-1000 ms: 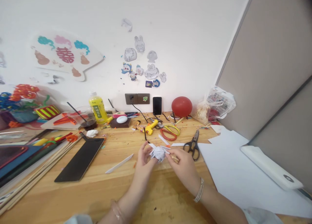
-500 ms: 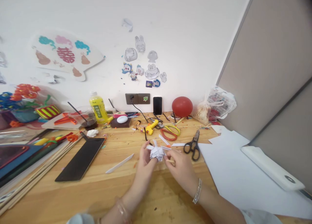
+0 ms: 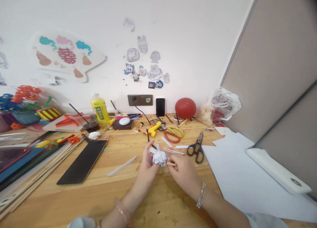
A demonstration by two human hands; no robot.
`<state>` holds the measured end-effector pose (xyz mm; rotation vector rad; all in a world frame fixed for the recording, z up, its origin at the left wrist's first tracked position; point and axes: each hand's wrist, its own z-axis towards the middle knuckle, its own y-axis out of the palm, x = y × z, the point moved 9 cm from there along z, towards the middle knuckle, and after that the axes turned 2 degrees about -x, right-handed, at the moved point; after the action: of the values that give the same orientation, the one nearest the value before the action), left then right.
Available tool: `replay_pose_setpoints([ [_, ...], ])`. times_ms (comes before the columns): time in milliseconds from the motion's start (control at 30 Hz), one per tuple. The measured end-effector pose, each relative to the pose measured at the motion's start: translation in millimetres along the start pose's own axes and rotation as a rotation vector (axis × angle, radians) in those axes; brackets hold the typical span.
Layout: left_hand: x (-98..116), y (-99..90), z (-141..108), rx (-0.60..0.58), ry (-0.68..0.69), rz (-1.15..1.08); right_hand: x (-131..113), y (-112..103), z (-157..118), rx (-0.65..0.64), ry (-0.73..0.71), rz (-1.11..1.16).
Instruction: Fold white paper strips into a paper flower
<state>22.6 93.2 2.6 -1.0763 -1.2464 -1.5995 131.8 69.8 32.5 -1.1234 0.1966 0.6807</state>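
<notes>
— Held what with the left fingers (image 3: 146, 155)?
— Grasped one white folded-paper piece (image 3: 159, 157), over the counter (image 3: 123, 195).
— And with the right fingers (image 3: 176, 159)?
— Clenched around one tan stick (image 3: 171, 164), beside that piece.
— Noted what farther out?
— Recorded white paper strips (image 3: 173, 151) just beyond, black scissors (image 3: 196, 149) at right, one yellow glue gun (image 3: 155, 129), one red balloon (image 3: 185, 108) farthest back.

White wall (image 3: 188, 36) behind a wooden table (image 3: 96, 191), grey panel (image 3: 277, 62) at right.
</notes>
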Motion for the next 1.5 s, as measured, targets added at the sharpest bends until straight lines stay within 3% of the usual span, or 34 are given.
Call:
replay_pose_setpoints([
  [267,7,0.8,-1,0.015,0.076,0.068,-7,-7,-4,0.063,-0.047,-0.022],
  [600,6,-1.2,-8,0.055,0.111,0.053,-32,-20,-16,0.224,-0.204,-0.096],
  [833,24,-2.5,-10,0.089,0.111,-0.046,-47,-25,-20,0.170,-0.318,-0.071],
  [1033,28,-4.5,-12,0.136,0.143,-0.011,-39,-28,-18,0.228,-0.229,-0.178],
  [1167,23,-6.7,-17,0.149,0.198,0.067,-25,-22,-10,0.143,-0.053,-0.020],
  [1333,20,-12.5,-19,0.152,0.303,0.194,-12,-12,-2,0.042,0.059,0.135],
  [1500,21,-15.7,-22,0.182,0.347,0.328,-12,-14,-6,0.126,0.053,0.126],
])
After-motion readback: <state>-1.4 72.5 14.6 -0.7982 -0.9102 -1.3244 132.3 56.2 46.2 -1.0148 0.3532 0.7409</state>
